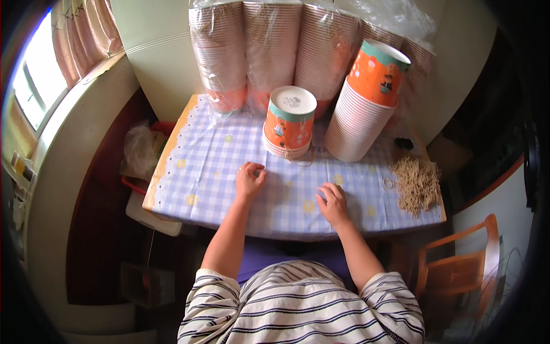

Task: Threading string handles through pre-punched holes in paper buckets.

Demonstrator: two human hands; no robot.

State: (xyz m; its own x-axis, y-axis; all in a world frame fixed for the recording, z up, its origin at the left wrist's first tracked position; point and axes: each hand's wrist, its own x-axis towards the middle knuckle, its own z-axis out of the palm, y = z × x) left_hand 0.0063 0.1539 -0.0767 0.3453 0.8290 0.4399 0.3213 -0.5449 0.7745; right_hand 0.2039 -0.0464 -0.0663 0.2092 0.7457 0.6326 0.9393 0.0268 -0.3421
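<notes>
My left hand rests on the checked tablecloth, fingers loosely bent with a gap at the thumb; I see nothing in it. To its right, my right hand lies nearer the front edge, fingers relaxed and apart, also without anything in it. Just beyond them stands a short stack of upside-down paper tubs, orange with a green band and white base. A thin tan rubber band loops at its foot. A taller stack of the same tubs leans to the right behind it.
Tall plastic-wrapped stacks of paper tubs line the table's back. A heap of tan rubber bands lies at the right edge, near a small black object. A wooden chair stands right; a white lidded box sits left.
</notes>
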